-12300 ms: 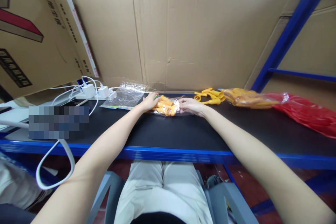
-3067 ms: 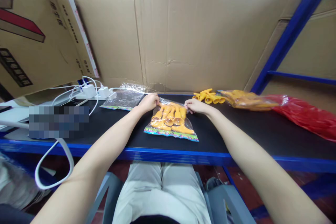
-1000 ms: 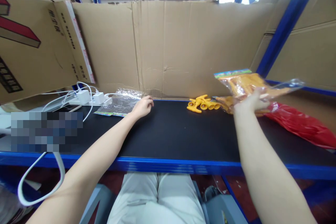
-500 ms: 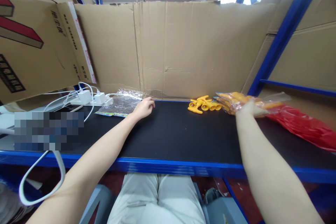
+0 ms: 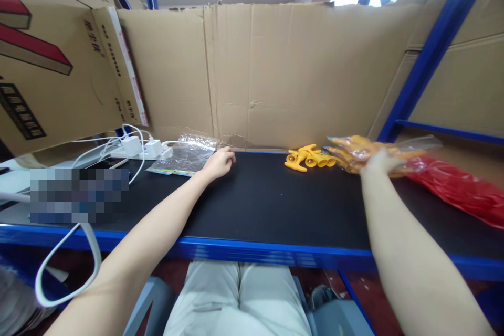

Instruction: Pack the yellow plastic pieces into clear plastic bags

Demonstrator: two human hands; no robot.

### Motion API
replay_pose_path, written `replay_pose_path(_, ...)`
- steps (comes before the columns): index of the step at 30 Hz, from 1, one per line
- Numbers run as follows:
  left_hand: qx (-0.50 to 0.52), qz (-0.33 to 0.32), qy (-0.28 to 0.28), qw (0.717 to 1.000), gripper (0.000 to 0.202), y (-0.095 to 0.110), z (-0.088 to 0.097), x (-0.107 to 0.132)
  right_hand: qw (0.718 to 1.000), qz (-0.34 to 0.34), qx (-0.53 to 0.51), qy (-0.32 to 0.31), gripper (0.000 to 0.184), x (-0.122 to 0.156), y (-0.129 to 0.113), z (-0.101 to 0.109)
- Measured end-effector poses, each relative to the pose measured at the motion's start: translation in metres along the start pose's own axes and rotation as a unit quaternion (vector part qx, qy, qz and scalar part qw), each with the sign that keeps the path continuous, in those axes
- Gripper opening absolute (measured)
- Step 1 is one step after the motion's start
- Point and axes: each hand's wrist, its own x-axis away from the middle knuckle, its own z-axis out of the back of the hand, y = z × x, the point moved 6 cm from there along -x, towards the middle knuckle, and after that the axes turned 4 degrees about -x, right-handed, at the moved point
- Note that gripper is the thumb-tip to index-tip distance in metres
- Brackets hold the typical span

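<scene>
My left hand (image 5: 219, 163) rests on the black table with its fingers curled, and nothing shows in them. Just left of it lies a flat clear plastic bag (image 5: 183, 155) with a coloured strip along its near edge. At the right, my right hand (image 5: 380, 161) grips a clear bag of yellow pieces (image 5: 350, 148); its fingertips are partly hidden and slightly blurred. Between the hands, nearer the right one, lie several loose yellow plastic pieces (image 5: 306, 157) with T-shaped handles and hollow round cups. A red plastic bag (image 5: 457, 186) lies beside and partly under the clear bag.
A white power strip with chargers (image 5: 151, 150) and tangled cables stands at the back left. A white cable loop (image 5: 41, 283) hangs over the blue front edge (image 5: 275, 249). Cardboard (image 5: 291, 73) walls the back, with a blue post (image 5: 433, 47) at the right.
The view has shifted slightly, moving everything a little to the right in the picture. My right hand still grips the clear bag, and my left hand stays on the table.
</scene>
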Motion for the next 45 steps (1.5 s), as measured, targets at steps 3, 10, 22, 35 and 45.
replay_pose_path(3, -0.003, -0.001, -0.002, 1.0, 0.027, 0.0, -0.001, 0.0, 0.977, -0.201, 0.044, 0.057, 0.075, 0.007, 0.018, 0.009)
replay_pose_path(10, -0.011, -0.003, -0.006, 1.0, 0.027, 0.001, 0.0, 0.0, 0.991, -0.08, 0.096, 0.047, 0.088, 0.012, -0.003, 0.02)
replay_pose_path(22, -0.06, 0.027, -0.031, 0.997, 0.021, -0.006, -0.006, 0.001, 0.971, 0.221, 0.09, -0.01, 0.069, 0.043, -0.053, 0.02)
replay_pose_path(35, -0.18, 0.358, -0.301, 0.865, 0.047, -0.054, -0.016, 0.033, 0.826, 0.344, 0.16, -0.418, 0.053, 0.12, -0.073, -0.069)
replay_pose_path(45, -0.076, 0.098, -0.309, 0.943, 0.052, 0.008, -0.025, 0.011, 0.686, 0.273, 0.287, -0.611, 0.055, 0.156, -0.039, -0.083)
